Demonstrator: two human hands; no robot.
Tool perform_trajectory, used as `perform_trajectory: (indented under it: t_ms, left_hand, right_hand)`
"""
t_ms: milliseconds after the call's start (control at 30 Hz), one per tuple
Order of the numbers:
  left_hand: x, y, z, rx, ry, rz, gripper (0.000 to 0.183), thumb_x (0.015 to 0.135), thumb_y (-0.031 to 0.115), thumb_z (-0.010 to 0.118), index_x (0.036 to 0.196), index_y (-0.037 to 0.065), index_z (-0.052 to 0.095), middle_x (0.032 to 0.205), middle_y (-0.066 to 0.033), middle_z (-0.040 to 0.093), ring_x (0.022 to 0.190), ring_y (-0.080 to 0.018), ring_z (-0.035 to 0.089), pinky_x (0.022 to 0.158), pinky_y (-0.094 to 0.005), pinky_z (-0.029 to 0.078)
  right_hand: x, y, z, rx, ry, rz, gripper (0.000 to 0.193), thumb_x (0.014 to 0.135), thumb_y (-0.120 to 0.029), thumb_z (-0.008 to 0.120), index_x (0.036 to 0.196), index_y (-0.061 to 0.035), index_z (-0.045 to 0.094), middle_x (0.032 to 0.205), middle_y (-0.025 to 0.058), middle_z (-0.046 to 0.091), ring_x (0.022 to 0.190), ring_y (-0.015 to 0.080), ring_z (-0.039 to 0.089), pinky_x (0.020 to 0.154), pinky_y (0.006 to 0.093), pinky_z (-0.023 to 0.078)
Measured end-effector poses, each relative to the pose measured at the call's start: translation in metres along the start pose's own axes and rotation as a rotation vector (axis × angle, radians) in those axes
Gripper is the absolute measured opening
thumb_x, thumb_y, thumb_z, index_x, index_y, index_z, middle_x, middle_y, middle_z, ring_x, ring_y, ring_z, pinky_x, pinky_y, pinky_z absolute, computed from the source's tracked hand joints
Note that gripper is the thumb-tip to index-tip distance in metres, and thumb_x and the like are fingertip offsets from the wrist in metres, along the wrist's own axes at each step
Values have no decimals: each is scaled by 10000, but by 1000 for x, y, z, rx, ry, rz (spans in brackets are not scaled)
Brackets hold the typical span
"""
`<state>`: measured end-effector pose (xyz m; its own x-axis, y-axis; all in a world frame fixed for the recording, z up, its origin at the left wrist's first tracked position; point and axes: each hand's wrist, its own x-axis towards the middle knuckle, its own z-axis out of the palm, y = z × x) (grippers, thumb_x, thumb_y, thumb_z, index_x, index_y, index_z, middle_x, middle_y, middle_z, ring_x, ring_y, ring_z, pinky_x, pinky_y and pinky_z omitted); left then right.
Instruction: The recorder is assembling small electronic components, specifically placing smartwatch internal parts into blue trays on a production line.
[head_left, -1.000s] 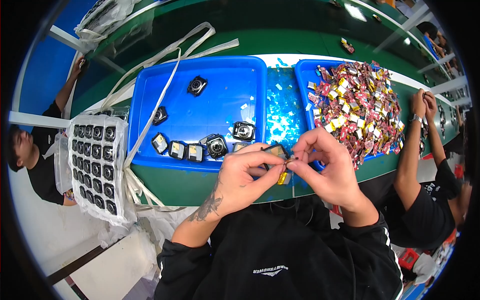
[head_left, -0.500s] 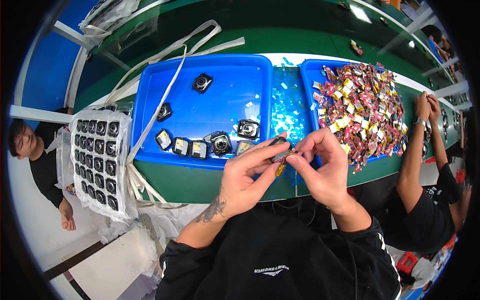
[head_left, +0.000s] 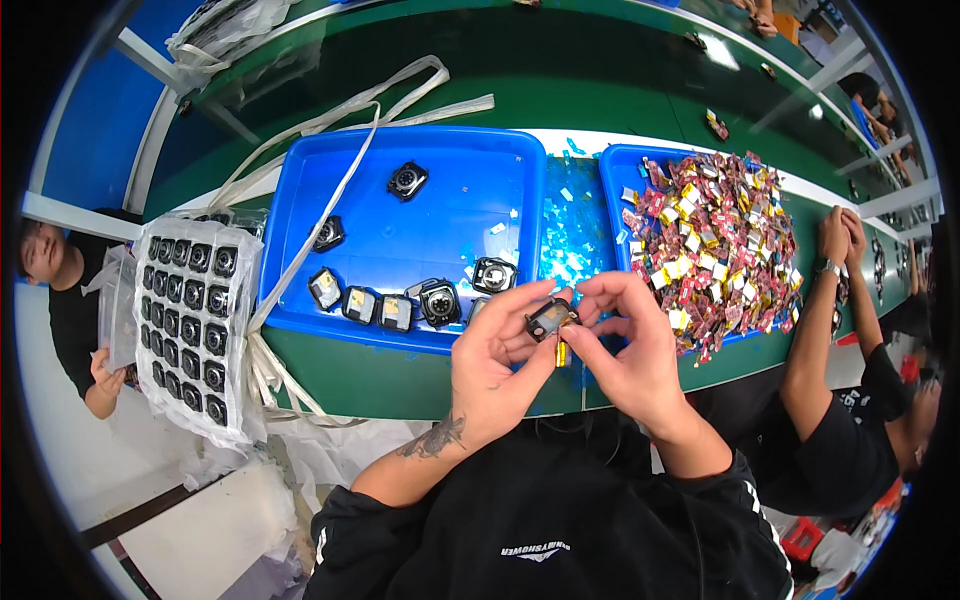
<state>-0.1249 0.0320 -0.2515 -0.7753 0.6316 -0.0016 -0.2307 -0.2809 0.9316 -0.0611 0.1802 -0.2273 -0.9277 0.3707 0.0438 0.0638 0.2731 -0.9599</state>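
A small black smartwatch case (head_left: 548, 318), its inner side turned up, rests in the fingers of my left hand (head_left: 490, 375). My right hand (head_left: 640, 365) pinches at the case's near edge, thumb and fingers together. Just below that edge hangs a small yellow strip (head_left: 562, 354) between my two thumbs. Whether it is still joined to the case is hidden by the fingers. Beyond my left hand, a blue tray (head_left: 465, 200) holds several black watch cases (head_left: 439, 302), some face down, some with the inside showing.
To the right, another blue tray (head_left: 612, 165) carries a heap of small red, white and yellow parts (head_left: 715, 250). Blue film scraps (head_left: 570, 220) lie between the trays. White straps (head_left: 350, 160) cross the left tray. Watch cases fill a white holder (head_left: 243, 330) at left. Co-workers sit on both sides.
The watch case has tipped so its inside faces up, and my right fingers have shifted along its edge. At left, the co-worker's hand has risen to the white holder.
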Motion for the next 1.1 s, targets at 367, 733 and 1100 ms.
perform_trajectory:
  t_ms: [367,733,1100]
  left_hand:
    - [47,34,-55,1538,-132,244,546,794,146,729,1298,35,554,1157,-152,584,1037,-328,528,901,-411,449]
    - [44,33,-38,1152,145,461,176,685,-68,699,805,55,665,1037,-112,551,886,-259,580,761,-364,493]
    - [15,25,1,59,-66,184,621,862,-72,586,1424,-70,322,1223,-189,565,1119,-299,602,937,-406,520]
  right_hand:
    - [229,25,-83,-350,-27,98,389,755,-63,771,1095,20,601,778,92,662,711,155,650,605,277,510]
    - [258,46,-72,-829,85,-143,370,834,-301,746,1029,1,656,867,93,666,820,172,658,720,343,544]
    - [44,-19,-23,-73,-145,-167,171,891,-56,668,1052,0,663,873,66,684,801,87,661,674,251,562]
